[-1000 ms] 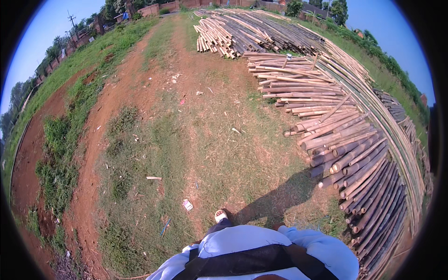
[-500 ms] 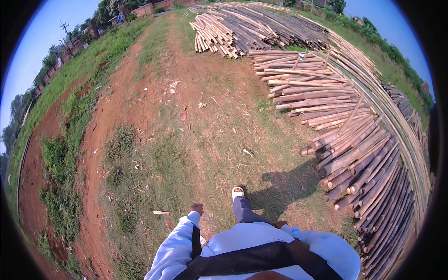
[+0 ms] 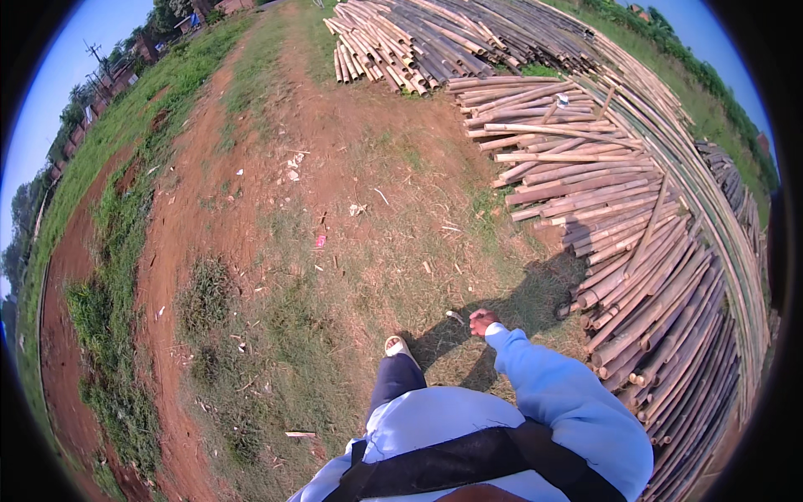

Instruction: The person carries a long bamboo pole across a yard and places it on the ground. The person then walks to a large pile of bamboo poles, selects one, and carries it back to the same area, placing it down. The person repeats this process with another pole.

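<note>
My right hand swings out ahead of my body over the grassy ground, in a light blue sleeve. Its fingers look loosely curled, with nothing visible in them. Nearest to it on the right lies a long pile of cut bamboo poles, their ends toward the path; the hand does not touch them. My left hand is out of sight; only part of that sleeve shows at the lower edge. One foot in a pale sandal is stepping forward on the grass.
A second stack of bamboo poles lies farther ahead. Between the piles and a green verge at left runs a red dirt track. Bits of litter, one a pink scrap, are scattered on the ground.
My right hand has swung forward into view, while my left hand has gone back out of it. The other foot is now in front, and the poles and litter have come nearer.
</note>
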Available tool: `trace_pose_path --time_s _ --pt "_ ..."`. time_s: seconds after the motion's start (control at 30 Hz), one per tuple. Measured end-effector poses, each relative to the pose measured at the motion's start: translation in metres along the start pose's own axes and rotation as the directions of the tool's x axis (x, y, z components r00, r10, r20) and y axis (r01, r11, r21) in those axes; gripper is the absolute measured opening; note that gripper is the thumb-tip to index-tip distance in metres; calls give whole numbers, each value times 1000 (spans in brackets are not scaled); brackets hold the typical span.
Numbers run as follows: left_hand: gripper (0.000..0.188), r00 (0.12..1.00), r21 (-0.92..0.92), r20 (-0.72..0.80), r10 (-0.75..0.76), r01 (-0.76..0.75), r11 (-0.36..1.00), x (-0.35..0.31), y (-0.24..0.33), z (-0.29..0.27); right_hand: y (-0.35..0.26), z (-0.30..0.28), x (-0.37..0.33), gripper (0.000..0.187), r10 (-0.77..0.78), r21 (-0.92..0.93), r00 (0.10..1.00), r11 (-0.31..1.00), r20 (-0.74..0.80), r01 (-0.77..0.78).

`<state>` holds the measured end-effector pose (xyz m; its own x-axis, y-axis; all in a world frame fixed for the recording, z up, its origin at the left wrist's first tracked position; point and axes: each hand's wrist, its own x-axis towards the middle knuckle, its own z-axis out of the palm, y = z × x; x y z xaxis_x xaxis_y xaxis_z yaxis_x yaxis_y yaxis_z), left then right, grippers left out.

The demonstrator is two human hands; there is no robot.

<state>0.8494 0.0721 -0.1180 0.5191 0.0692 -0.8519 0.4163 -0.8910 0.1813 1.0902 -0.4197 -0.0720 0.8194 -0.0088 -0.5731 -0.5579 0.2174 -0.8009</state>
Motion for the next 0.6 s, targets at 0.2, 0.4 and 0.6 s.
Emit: trace_pose_path --time_s 0.2,0.4,0.6 --pt "24 997 22 -18 69 -68 997 117 75 -130 -54 29 69 14 171 -789 983 594 -67 -157" --pt "24 991 -645 -17 135 -114 756 256 195 -330 -85 7 111 27 382 -950 923 -301 -40 83" --pt "24 954 -864 -143 262 -250 438 346 337 -504 -124 5 175 32 362 -981 915 -145 -176 -131"
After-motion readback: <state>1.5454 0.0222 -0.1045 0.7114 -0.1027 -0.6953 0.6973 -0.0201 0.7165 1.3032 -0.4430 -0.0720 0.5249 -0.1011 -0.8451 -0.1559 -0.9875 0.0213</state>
